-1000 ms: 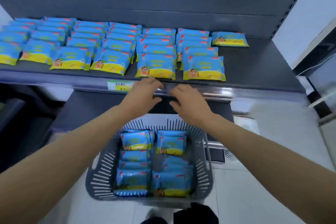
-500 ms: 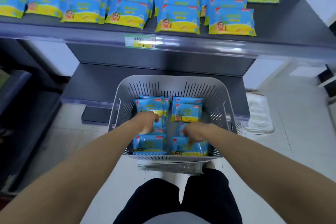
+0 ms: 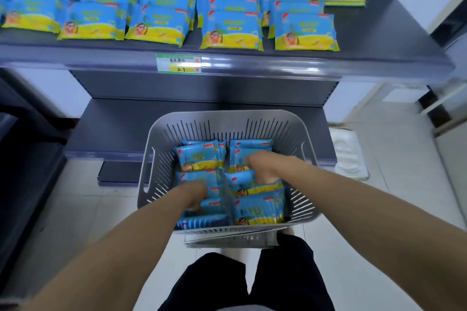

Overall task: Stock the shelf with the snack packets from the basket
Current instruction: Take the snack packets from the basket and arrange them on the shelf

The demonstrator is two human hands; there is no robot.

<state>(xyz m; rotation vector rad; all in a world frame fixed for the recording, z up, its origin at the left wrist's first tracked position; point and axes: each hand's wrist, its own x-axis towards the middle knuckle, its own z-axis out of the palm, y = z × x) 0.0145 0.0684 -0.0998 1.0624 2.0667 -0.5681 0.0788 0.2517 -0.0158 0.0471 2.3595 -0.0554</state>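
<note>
— Grey metal, that whole shelf (image 3: 366, 33), and most of its top board is covered by rows of blue-and-yellow snack packets (image 3: 231, 29) lying flat, overlapping front to back. The right end is bare.

— And the basket?

— The grey slatted basket (image 3: 300, 129) sits on the floor below, in front of the lower shelf board, right by the person's knees. More of the same packets (image 3: 257, 209) are stacked inside in two columns.

— What are the hands doing?

— Both are down in the basket. The left hand (image 3: 195, 193) is pressed onto the left column, fingers curled under; whether it has closed on a packet, I can't tell. The right hand (image 3: 262, 168) is clenched around the edge of a packet (image 3: 250, 182) in the right column, which sits tilted.

— Anything smaller?

— A green-edged price tag (image 3: 179, 63) on the shelf's front rail, handwritten.
</note>
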